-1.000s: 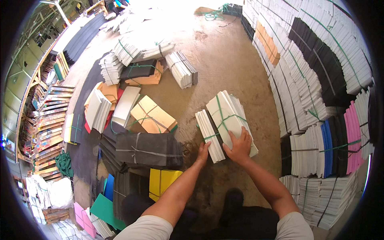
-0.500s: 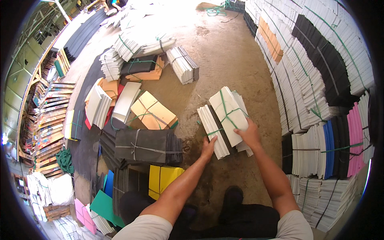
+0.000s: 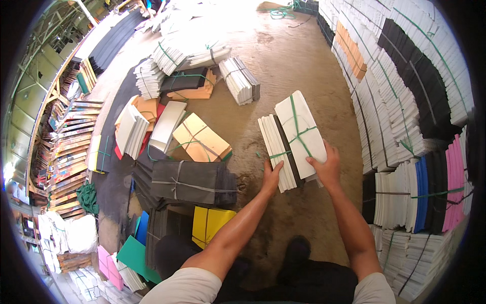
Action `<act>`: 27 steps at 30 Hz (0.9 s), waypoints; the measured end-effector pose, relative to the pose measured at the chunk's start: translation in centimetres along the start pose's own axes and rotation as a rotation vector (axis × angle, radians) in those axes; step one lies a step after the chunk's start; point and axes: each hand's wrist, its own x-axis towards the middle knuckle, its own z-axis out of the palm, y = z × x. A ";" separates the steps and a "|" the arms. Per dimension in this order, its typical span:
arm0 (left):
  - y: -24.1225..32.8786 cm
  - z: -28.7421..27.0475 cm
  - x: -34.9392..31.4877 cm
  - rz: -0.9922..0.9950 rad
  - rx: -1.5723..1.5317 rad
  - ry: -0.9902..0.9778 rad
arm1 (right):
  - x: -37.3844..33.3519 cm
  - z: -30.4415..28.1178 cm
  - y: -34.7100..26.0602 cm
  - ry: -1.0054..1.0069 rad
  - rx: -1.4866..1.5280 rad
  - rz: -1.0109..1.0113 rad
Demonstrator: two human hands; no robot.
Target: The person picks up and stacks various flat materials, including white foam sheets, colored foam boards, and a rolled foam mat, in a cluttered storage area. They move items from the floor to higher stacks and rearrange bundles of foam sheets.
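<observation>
Between my hands is a bundle of foam-like sheets (image 3: 301,129), mostly white with a black layer, bound by crossed green straps. Its broad white face is turned up toward me, and the stacked edges show on the left. My left hand (image 3: 272,176) grips the near left side, thumb against the white edges. On the right side my right hand (image 3: 325,164) is closed round the bundle, its thumb on the white face. The fingertips under the bundle are hidden. Whether the bundle rests on the floor or hangs just above it, I cannot tell.
Left of my hands lie a tied black bundle (image 3: 190,183), a pale orange bundle (image 3: 202,137) and a yellow one (image 3: 210,223). A white-and-grey bundle (image 3: 239,81) lies farther off. Tall stacks of strapped white sheets (image 3: 400,101) line the right side. My shoe (image 3: 297,248) is below.
The bundle has tipped and shifted slightly up and right in view, hiding most of the pale sheets at its right side. Both hands keep their hold. The whole view has shifted a little.
</observation>
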 end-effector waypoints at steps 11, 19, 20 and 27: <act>-1.5 -2.7 3.0 -0.114 0.363 -0.016 | 1.1 3.5 2.1 -0.184 -0.039 -0.012; -3.4 -4.4 2.6 -0.167 0.420 -0.079 | -0.3 6.0 1.7 -0.241 -0.228 0.027; -3.3 -4.5 2.5 -0.158 0.402 -0.084 | -0.3 6.1 1.9 -0.246 -0.226 0.011; -2.1 -3.6 1.6 -0.100 0.363 -0.050 | 0.2 5.6 2.2 -0.278 -0.215 0.060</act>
